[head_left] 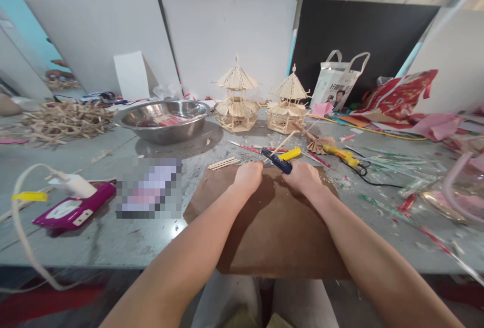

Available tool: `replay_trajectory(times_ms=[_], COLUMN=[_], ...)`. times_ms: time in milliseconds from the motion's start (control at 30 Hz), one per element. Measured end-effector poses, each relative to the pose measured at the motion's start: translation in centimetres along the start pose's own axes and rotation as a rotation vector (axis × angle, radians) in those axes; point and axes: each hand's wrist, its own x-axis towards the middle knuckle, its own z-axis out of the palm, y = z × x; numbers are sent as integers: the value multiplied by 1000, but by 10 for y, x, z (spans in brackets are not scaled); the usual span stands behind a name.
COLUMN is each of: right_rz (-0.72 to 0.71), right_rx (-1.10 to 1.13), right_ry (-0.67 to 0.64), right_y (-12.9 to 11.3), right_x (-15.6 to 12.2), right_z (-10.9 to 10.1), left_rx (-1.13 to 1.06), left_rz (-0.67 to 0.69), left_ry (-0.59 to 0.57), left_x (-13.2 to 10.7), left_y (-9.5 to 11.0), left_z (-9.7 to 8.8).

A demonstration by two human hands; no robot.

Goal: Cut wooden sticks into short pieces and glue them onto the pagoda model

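Note:
My right hand (301, 177) is closed around a dark blue hand tool (278, 160) that looks like pliers or cutters, its head pointing left. Close to that head, my left hand (248, 179) is closed, the fingertips hidden from me. A thin wooden stick (284, 141) slants up and right from beside the tool's head; whether my left fingers grip it is unclear. Both hands are over the far part of a brown board (280, 237). Several short sticks (224, 163) lie at its far left edge. A yellow handle (290, 153) lies just behind the tool.
Two stick-built pavilion models (237, 116) (288, 119) stand behind my hands. Left are a metal bowl (170, 134), a stick pile (68, 121), a purple power strip (71, 212) and a blurred-out flat object (149, 189). A yellow glue gun (342, 155) and plastic scraps (404, 161) lie right.

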Motion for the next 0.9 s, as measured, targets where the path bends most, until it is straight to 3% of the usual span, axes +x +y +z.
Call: replay_trajectory(times_ms=[900], right_rz=[39], right_rx=[-37], right_ry=[-26], right_y=[-4], right_x=[-2], right_z=[-3], left_rx=[11], left_rz=[-12], left_ry=[-12], left_x=[0], left_y=[1], left_z=[-1])
